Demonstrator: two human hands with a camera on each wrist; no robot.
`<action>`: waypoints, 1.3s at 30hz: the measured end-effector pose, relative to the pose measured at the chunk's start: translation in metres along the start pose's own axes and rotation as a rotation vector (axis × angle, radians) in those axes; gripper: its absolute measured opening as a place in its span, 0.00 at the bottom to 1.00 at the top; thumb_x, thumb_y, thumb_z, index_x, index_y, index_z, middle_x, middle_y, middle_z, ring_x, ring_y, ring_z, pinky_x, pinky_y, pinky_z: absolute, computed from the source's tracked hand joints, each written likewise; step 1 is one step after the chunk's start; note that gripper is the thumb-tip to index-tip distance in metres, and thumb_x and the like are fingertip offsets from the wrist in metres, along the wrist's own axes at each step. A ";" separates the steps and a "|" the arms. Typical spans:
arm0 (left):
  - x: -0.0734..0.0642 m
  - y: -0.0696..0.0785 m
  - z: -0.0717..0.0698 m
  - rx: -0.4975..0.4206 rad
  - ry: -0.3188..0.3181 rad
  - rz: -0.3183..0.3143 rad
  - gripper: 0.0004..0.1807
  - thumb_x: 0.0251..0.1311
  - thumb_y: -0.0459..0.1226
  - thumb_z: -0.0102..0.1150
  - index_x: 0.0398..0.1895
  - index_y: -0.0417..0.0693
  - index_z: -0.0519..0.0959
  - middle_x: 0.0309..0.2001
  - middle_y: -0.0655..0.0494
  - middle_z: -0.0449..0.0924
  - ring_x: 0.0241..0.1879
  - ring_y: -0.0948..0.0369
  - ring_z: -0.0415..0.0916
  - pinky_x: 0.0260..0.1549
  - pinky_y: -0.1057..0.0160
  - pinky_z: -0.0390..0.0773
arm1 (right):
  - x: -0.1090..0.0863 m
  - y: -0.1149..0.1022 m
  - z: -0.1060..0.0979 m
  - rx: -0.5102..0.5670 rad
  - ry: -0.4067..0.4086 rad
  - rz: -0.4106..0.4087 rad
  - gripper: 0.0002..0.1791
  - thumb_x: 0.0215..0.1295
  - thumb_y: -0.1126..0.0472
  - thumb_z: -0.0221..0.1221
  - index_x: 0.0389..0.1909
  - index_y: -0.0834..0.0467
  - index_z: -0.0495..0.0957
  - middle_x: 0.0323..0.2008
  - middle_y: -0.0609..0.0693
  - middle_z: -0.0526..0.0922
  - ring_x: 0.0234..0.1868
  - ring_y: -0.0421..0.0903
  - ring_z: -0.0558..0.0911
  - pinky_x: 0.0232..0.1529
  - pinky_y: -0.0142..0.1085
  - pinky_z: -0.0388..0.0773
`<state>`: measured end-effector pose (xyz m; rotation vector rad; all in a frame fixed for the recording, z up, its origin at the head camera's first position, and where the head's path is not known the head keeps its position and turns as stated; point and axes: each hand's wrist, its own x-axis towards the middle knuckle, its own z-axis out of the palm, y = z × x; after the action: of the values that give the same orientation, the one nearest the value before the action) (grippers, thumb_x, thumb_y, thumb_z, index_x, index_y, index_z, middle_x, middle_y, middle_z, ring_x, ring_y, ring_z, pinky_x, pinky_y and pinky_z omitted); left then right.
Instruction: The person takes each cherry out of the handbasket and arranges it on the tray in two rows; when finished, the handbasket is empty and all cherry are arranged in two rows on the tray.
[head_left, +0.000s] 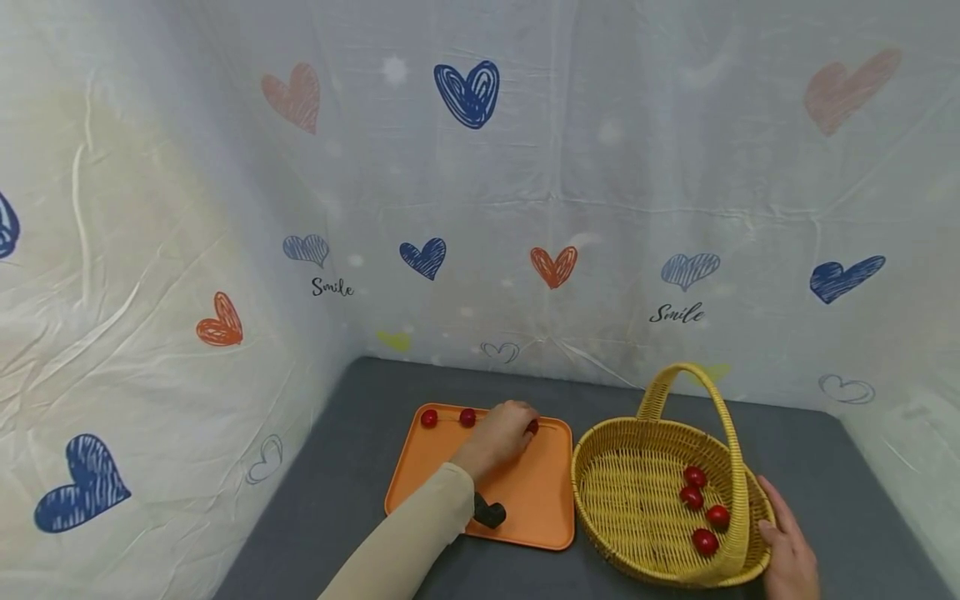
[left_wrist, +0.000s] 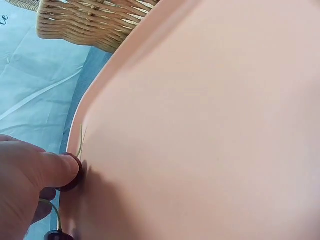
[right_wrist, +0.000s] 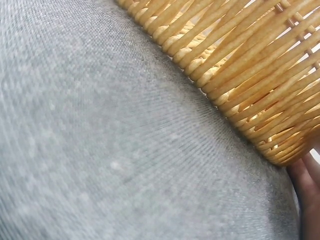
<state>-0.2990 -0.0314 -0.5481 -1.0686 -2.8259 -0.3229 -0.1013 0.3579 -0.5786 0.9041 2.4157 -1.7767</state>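
My left hand [head_left: 498, 437] reaches over the far side of an orange tray [head_left: 525, 508] and pinches a dark red cherry [left_wrist: 71, 172] by its body. The cherry's thin green stem shows in the left wrist view. Further left along the tray's far edge lie two more cherries, one in the corner [head_left: 429, 418] and one beside my hand [head_left: 467, 417]. At the right side of a yellow wicker basket [head_left: 626, 542], my right hand [head_left: 791, 550] holds the rim, thumb on top and fingers along the outside. Several red cherries [head_left: 705, 542] lie inside the basket, towards its right.
The basket's tall arched handle [head_left: 731, 433] rises above its right part. Tray and basket stand side by side on a dark grey cloth surface [head_left: 315, 500]. A pale curtain printed with hearts [head_left: 495, 183] closes off the back and sides.
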 end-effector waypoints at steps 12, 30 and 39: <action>-0.017 0.016 -0.024 -0.197 0.124 0.028 0.23 0.70 0.41 0.76 0.66 0.45 0.86 0.55 0.51 0.91 0.44 0.62 0.87 0.48 0.68 0.87 | 0.000 0.002 -0.001 -0.016 0.007 -0.023 0.32 0.90 0.49 0.30 0.89 0.27 0.43 0.90 0.48 0.42 0.89 0.51 0.49 0.50 0.09 0.63; -0.058 0.090 -0.046 -0.908 0.024 0.096 0.28 0.74 0.44 0.72 0.74 0.51 0.81 0.68 0.58 0.86 0.67 0.62 0.84 0.65 0.57 0.84 | 0.001 0.005 -0.001 -0.008 0.002 -0.036 0.32 0.90 0.51 0.31 0.89 0.28 0.43 0.90 0.47 0.42 0.88 0.52 0.53 0.44 0.12 0.66; -0.057 0.125 -0.027 -0.949 0.056 0.181 0.25 0.73 0.40 0.72 0.71 0.48 0.83 0.65 0.55 0.88 0.61 0.70 0.85 0.59 0.71 0.83 | 0.000 0.002 0.000 -0.021 0.004 -0.025 0.32 0.90 0.50 0.30 0.89 0.28 0.42 0.90 0.48 0.42 0.89 0.53 0.50 0.46 0.11 0.64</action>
<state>-0.1733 0.0171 -0.5117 -1.3665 -2.4580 -1.7308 -0.0998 0.3586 -0.5805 0.8800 2.4547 -1.7553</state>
